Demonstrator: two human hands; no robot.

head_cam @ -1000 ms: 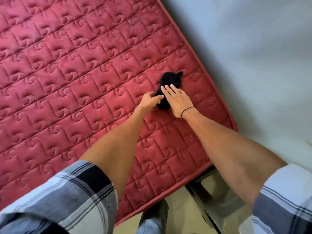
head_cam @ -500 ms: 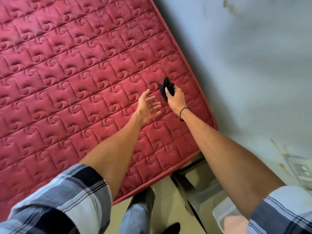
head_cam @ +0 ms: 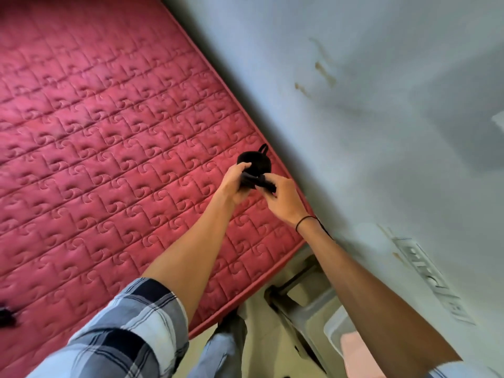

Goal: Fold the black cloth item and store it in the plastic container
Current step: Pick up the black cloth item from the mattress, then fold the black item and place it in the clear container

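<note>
A small black cloth item, bunched into a rounded lump with a thin loop sticking up, is held in the air over the right edge of the red quilted mattress. My left hand grips its left side. My right hand, with a black band on the wrist, pinches a dark fold of it on the right. A clear plastic container with something pink inside sits low on the floor at the bottom right, partly hidden by my right forearm.
A pale grey wall runs along the mattress's right edge. A dark-framed stand or stool is on the floor beside the container. Another small black item lies at the mattress's left edge. My legs show below.
My left hand was open half a second ago and has closed on the black cloth. Both hands now hold it together. The view has swung toward the wall and floor.
</note>
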